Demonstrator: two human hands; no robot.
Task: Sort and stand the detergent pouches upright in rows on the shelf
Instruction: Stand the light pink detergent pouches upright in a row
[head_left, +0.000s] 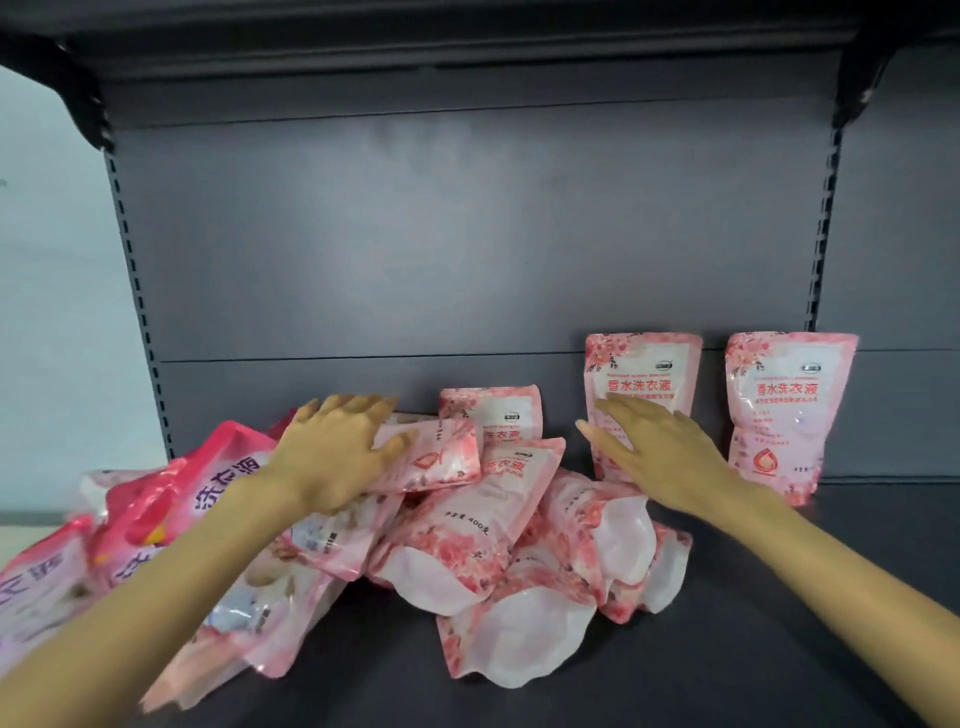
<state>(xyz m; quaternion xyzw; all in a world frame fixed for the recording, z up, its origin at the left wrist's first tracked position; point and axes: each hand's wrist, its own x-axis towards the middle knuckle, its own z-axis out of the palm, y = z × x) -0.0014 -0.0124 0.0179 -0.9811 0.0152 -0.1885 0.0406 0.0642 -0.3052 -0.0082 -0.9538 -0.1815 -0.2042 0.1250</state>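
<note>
Shelf (779, 649) dark grey, wall (52, 312) pale; left hand (332, 457), right hand (660, 457) flat, empty.

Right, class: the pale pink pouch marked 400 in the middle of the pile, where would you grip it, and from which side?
On that pouch, probably the flat top seal, pinched from above on the right: that end tilts up clear of the pile, while its bulging base is wedged among others. The right hand is nearest.
</note>
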